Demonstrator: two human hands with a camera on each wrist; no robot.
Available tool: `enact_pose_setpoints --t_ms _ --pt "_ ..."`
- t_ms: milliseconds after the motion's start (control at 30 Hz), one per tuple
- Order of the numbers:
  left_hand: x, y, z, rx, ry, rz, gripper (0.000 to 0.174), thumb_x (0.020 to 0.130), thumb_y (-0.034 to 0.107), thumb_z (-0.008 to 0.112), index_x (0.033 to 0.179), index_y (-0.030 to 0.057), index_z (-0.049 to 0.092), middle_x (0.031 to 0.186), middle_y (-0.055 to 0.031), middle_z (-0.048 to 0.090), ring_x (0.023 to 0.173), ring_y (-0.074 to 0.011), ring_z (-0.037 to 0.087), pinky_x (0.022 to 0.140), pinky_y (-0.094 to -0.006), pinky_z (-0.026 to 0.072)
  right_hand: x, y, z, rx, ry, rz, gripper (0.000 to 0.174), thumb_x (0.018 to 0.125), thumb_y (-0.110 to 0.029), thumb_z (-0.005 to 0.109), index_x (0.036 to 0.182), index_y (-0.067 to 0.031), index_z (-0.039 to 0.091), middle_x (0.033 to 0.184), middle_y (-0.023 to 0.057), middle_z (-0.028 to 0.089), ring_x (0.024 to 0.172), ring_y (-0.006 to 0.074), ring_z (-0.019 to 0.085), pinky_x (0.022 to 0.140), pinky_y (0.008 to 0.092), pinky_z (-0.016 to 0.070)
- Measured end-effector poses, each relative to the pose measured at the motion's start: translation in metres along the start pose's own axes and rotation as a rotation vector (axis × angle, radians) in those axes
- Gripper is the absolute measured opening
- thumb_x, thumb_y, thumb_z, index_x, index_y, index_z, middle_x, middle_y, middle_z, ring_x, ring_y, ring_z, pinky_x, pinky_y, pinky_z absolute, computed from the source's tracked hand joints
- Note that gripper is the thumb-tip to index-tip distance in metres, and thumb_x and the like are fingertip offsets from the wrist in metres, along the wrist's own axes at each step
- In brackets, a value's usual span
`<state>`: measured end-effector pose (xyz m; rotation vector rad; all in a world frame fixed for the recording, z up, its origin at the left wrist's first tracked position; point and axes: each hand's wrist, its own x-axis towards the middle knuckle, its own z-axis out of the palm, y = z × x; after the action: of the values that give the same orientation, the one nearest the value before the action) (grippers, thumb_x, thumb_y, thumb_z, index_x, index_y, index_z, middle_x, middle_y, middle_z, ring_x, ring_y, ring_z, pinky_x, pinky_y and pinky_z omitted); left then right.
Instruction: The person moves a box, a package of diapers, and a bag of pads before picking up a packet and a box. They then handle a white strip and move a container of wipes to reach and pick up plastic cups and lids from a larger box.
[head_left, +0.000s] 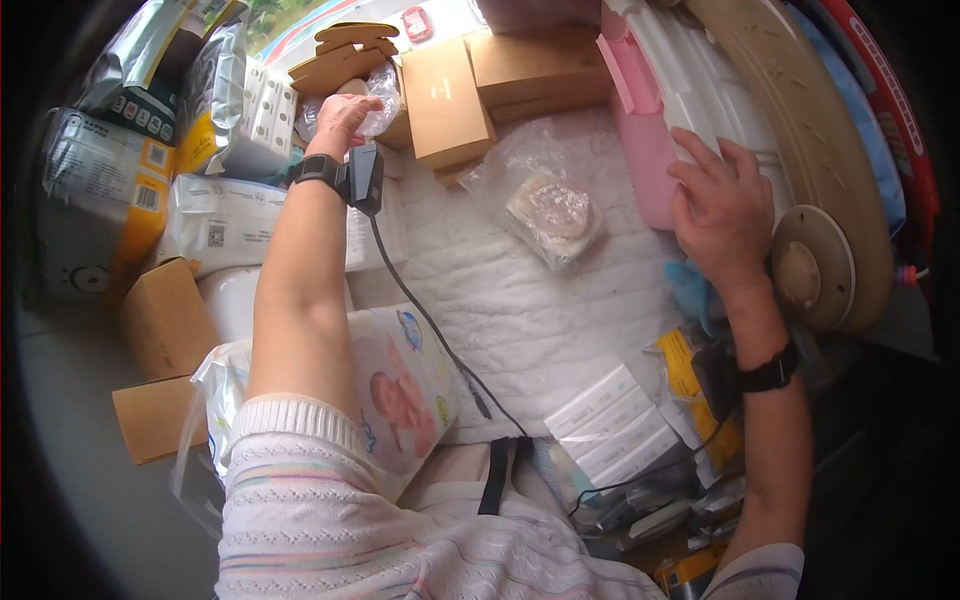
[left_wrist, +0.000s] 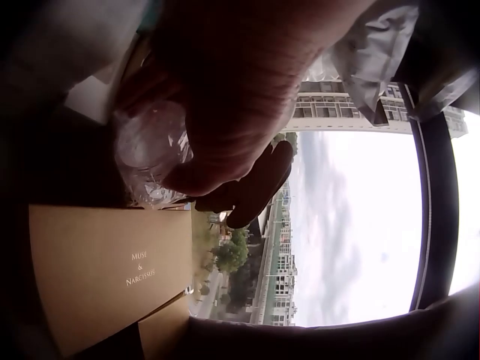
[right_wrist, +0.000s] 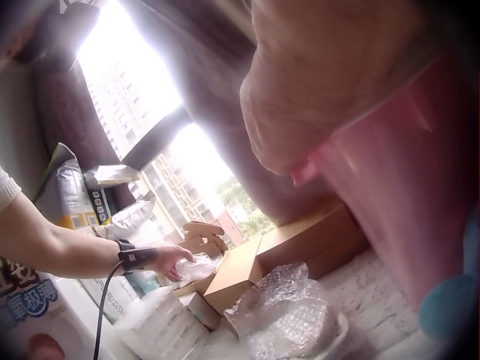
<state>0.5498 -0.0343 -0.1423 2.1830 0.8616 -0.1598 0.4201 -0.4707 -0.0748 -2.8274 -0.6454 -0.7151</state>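
Your left hand was stretched out to eleven o'clock, thumb and fingers closed round a crumpled piece of clear plastic wrap; the hand itself hid part of it. Folded cardboard flaps rose just beyond, at twelve o'clock from that hand, and the kraft box lay near it on the three o'clock side.

To manage the wrap well, you probably needed only a light pinch, since crinkly film tends to snag when squeezed and pulled. Lifting it straight up looked safer than dragging it towards six o'clock, where it could have caught the box's edge. Slack in the black cord at your left wrist mattered too, as it trailed across the white quilted cover.

Your right hand was at two o'clock by the pink bin, fingers bent over the white ribbed panel; I could not tell whether they gripped an edge or merely rested there. It seemed best used as a brace while you leaned.

Further out, a clear bag with something round and pale inside sat at one o'clock, worth keeping your forearms off. White cartons lay between four and five, and a diaper pack at seven.
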Motion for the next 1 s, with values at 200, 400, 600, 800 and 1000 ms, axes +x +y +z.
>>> enact_pose_setpoints --t_ms 200,400,600,800,1000 --pt "0.000 0.014 0.004 0.407 -0.039 0.148 0.057 0.058 0.027 0.075 0.111 0.0098 0.059 0.104 -0.0101 0.062 0.083 -0.0246 0.062 0.068 -0.0337 0.0530 0.000 0.000 0.000 -0.008 -0.024 0.007 0.020 0.068 -0.010 0.059 0.087 -0.0146 0.064 0.120 -0.0080 0.057 0.104 0.0278 0.052 0.078 0.0378 0.0423" --pt "0.008 0.033 0.012 0.998 -0.025 0.427 0.056 0.061 0.019 0.069 0.115 0.0115 0.057 0.112 -0.0136 0.059 0.105 -0.0288 0.056 0.087 -0.0365 0.0469 0.000 0.000 0.001 -0.004 -0.003 0.010 0.015 0.069 -0.012 0.062 0.083 -0.0141 0.065 0.119 -0.0108 0.057 0.103 0.0246 0.051 0.076 0.0361 0.0413" --pt "0.020 0.021 0.013 0.905 -0.040 0.602 0.055 0.075 0.000 0.054 0.120 0.0304 0.056 0.128 -0.0083 0.050 0.118 -0.0272 0.047 0.098 -0.0409 0.0396 0.000 0.001 0.000 -0.016 -0.016 0.007 0.019 0.067 -0.010 0.060 0.086 -0.0149 0.064 0.119 -0.0082 0.058 0.103 0.0268 0.053 0.077 0.0370 0.0431" --pt "0.007 0.008 0.016 0.944 0.098 0.533 0.061 0.069 0.015 0.070 0.125 0.0314 0.053 0.131 -0.0118 0.045 0.113 -0.0327 0.048 0.096 -0.0371 0.0408 0.001 0.000 -0.001 -0.011 -0.016 0.009 0.019 0.067 -0.010 0.060 0.085 -0.0151 0.064 0.118 -0.0083 0.059 0.104 0.0267 0.053 0.077 0.0370 0.0432" --pt "0.004 0.012 0.026 0.798 0.007 0.459 0.067 0.062 0.036 0.068 0.123 0.0120 0.054 0.115 -0.0224 0.051 0.109 -0.0376 0.050 0.096 -0.0382 0.0404 0.000 0.000 0.000 -0.004 -0.019 0.012 0.019 0.067 -0.010 0.060 0.085 -0.0147 0.064 0.119 -0.0079 0.058 0.104 0.0272 0.053 0.078 0.0373 0.0433"
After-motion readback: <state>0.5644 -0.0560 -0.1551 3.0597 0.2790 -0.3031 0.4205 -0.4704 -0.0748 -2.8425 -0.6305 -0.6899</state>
